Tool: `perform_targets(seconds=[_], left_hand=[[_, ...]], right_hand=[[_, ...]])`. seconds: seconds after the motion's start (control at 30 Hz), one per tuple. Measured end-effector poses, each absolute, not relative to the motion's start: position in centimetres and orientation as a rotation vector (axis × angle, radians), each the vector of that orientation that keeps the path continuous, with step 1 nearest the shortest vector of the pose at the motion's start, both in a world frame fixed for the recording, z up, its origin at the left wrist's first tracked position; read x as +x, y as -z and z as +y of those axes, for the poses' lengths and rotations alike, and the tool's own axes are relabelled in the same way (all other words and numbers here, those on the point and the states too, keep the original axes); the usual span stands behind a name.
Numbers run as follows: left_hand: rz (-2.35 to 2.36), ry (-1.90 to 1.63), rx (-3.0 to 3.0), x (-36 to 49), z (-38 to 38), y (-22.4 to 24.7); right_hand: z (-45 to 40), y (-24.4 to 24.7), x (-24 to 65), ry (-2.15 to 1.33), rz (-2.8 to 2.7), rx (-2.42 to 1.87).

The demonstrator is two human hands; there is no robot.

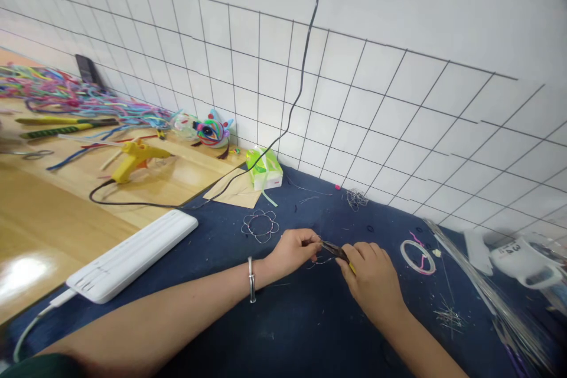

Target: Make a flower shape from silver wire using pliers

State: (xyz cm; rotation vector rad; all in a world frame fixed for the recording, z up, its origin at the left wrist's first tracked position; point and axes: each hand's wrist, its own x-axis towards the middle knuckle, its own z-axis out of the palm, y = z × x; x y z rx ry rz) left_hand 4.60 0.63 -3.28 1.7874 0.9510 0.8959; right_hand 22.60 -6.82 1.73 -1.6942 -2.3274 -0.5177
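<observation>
My right hand (372, 271) is wrapped round pliers (334, 250) with yellow handles, their dark jaws pointing left. The jaw tips meet the fingertips of my left hand (296, 251), which pinch a thin wire (322, 261). Part of this wire curves below the pliers; its full shape is hidden by the fingers. On the dark blue cloth, left of and beyond my left hand, lies a flower-shaped wire ring (260, 225) with looped petals.
A white power strip (133, 255) and yellow glue gun (137, 158) are at left. A green tissue pack (264, 168) stands near the grid wall. At right are a tape roll (417, 257), long wires (478, 283) and wire scraps (449, 317).
</observation>
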Motion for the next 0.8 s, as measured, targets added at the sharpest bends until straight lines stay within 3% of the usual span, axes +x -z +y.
perform_targets(seconds=[0.8], left_hand=[[1.033,-0.938,1.859,4.8,0.6,3.5]], right_hand=[[-6.8,-2.0,21.5,0.802,-2.305,-1.677]])
